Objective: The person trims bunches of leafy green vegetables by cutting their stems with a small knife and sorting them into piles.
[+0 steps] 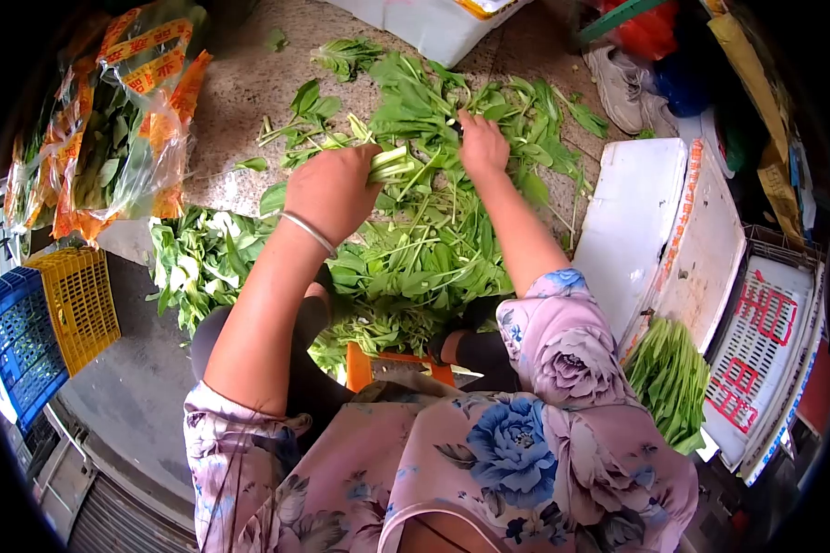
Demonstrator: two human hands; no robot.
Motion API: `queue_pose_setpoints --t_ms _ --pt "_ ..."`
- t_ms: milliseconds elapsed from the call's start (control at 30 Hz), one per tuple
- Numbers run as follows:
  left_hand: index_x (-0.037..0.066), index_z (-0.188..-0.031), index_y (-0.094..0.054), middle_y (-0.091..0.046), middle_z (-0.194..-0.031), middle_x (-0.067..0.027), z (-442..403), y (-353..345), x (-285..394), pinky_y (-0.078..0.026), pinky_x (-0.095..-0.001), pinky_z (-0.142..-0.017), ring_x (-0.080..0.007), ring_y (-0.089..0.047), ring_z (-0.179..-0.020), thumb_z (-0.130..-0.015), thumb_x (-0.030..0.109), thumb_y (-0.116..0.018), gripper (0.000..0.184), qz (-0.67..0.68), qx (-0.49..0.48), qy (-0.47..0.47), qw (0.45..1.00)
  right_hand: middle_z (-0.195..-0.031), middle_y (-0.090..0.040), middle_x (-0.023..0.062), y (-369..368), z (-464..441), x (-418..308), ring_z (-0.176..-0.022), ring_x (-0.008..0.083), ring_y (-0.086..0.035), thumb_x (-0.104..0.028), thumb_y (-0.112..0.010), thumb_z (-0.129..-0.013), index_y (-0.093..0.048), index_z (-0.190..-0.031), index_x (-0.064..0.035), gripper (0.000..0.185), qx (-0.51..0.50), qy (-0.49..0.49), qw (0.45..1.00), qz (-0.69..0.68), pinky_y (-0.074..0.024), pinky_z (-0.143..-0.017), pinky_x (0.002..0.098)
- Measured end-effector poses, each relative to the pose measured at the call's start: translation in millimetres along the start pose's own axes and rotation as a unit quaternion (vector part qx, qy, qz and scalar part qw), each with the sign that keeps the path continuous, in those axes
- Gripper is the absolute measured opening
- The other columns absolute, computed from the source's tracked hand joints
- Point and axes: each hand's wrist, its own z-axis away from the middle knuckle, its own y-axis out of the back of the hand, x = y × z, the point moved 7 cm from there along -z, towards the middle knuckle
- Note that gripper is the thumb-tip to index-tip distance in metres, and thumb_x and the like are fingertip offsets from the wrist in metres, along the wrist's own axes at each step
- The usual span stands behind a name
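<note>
My left hand, with a bangle at its wrist, is closed around the pale stems of a bunch of leafy greens. The cut stem ends stick out beside my thumb, and the leaves spread away from me. To the right of that bunch, my right hand has its fingers bent in among the leaves. A small dark spot shows at its fingertips; what they grip is hidden. Loose greens are heaped beneath both hands and down between my legs. More loose leaves lie to the right.
Bagged greens stand at left, above blue and yellow crates. White-stemmed greens lie by my left forearm. A white foam box and bundled long greens are at right. Shoes and another white box are farther off.
</note>
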Motion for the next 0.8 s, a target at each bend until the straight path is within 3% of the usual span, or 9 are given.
queue_pose_setpoints --t_ms 67,233,400,533,600,667,733,767,800 --pt "0.011 -0.106 -0.058 -0.063 -0.081 -0.0128 -0.5 3.5 1.5 -0.05 -0.0388 -0.068 -0.0291 -0.061 -0.077 -0.076 0.021 -0.061 0.033 -0.001 -0.002 -0.003 1.0 -0.104 -0.051 0.0065 2.1 40.3 -12.6 -0.102 0.027 -0.049 0.001 -0.062 -0.069 -0.045 -0.121 -0.0193 0.058 0.013 0.001 1.0 -0.027 -0.0493 -0.074 0.0357" --pt "0.005 -0.097 -0.058 -0.061 -0.077 -0.0172 3.7 12.8 -4.0 -0.048 -0.0414 -0.066 -0.0335 -0.06 -0.074 -0.078 0.027 -0.06 0.029 0.017 0.054 -0.027 0.998 -0.132 -0.036 0.0026 -3.2 118.1 -32.5 -0.127 0.0244 -0.028 0.005 -0.059 -0.068 -0.033 -0.133 -0.0251 0.076 -0.025 0.008 0.998 -0.053 -0.0495 -0.077 0.0326" --pt "0.001 -0.088 -0.059 -0.06 -0.073 -0.0197 8.9 22.1 -20.5 -0.046 -0.0437 -0.065 -0.0368 -0.059 -0.071 -0.077 0.031 -0.061 0.033 0.028 0.091 -0.046 0.994 -0.145 -0.019 0.0022 -4.5 178.6 -42.0 -0.134 0.0244 -0.016 0.012 -0.051 -0.068 -0.026 -0.137 -0.0275 0.083 -0.097 -0.03 0.991 -0.082 -0.0508 -0.068 0.0313" --pt "0.003 -0.091 -0.06 -0.061 -0.088 -0.0183 12.2 29.0 -25.6 -0.047 -0.0418 -0.074 -0.0348 -0.059 -0.083 -0.075 0.028 -0.06 0.03 -0.018 0.075 -0.007 0.997 -0.142 -0.024 0.0045 8.8 217.2 -45.1 -0.133 0.0253 -0.02 0.008 -0.054 -0.067 -0.027 -0.136 -0.0266 0.081 -0.059 -0.045 0.989 -0.131 -0.0487 -0.08 0.0333" --pt "0.003 -0.09 -0.061 -0.061 -0.088 -0.0186 16.3 36.8 -24.8 -0.047 -0.042 -0.074 -0.0345 -0.059 -0.085 -0.075 0.028 -0.06 0.029 0.0 0.116 -0.015 0.993 -0.14 -0.028 0.0052 17.5 227.0 -30.6 -0.13 0.0254 -0.024 0.003 -0.057 -0.067 -0.028 -0.136 -0.0255 0.079 -0.014 -0.134 0.979 -0.152 -0.0456 -0.086 0.0359" --pt "0.004 -0.09 -0.062 -0.061 -0.089 -0.0178 19.5 40.5 -24.3 -0.048 -0.0408 -0.075 -0.0337 -0.059 -0.085 -0.074 0.028 -0.06 0.028 0.006 0.126 0.014 0.992 -0.134 -0.035 0.0057 20.0 224.7 -16.2 -0.123 0.0265 -0.035 -0.003 -0.06 -0.068 -0.037 -0.131 -0.0224 0.069 0.047 -0.125 0.979 -0.153 -0.0451 -0.085 0.0379" --pt "-0.001 -0.088 -0.059 -0.061 -0.081 -0.0211 27.9 48.3 -18.9 -0.047 -0.0434 -0.072 -0.0362 -0.059 -0.078 -0.072 0.019 -0.055 0.026 0.041 0.09 0.016 0.995 -0.125 -0.045 0.0078 26.7 218.8 9.4 -0.109 0.0277 -0.047 -0.008 -0.061 -0.07 -0.05 -0.118 -0.0169 0.049 0.099 -0.239 0.942 -0.214 -0.0461 -0.079 0.0376" --pt "-0.001 -0.081 -0.06 -0.06 -0.078 -0.0234 35.3 56.6 -16.0 -0.047 -0.0439 -0.07 -0.0377 -0.059 -0.076 -0.072 0.022 -0.057 0.025 0.064 0.139 0.001 0.988 -0.108 -0.056 0.0107 31.6 209.6 15.3 -0.089 0.0291 -0.057 -0.015 -0.062 -0.073 -0.059 -0.102 -0.0117 0.029 0.099 -0.25 0.938 -0.218 -0.0462 -0.071 0.038" --pt "-0.001 -0.081 -0.06 -0.06 -0.078 -0.0234 34.0 56.0 -18.6 -0.047 -0.0439 -0.07 -0.0377 -0.059 -0.076 -0.072 0.022 -0.057 0.025 0.068 0.141 0.006 0.988 -0.108 -0.056 0.0107 37.7 198.5 15.4 -0.089 0.0291 -0.057 -0.015 -0.062 -0.073 -0.059 -0.102 -0.0117 0.029 0.097 -0.246 0.94 -0.216 -0.0462 -0.071 0.038"
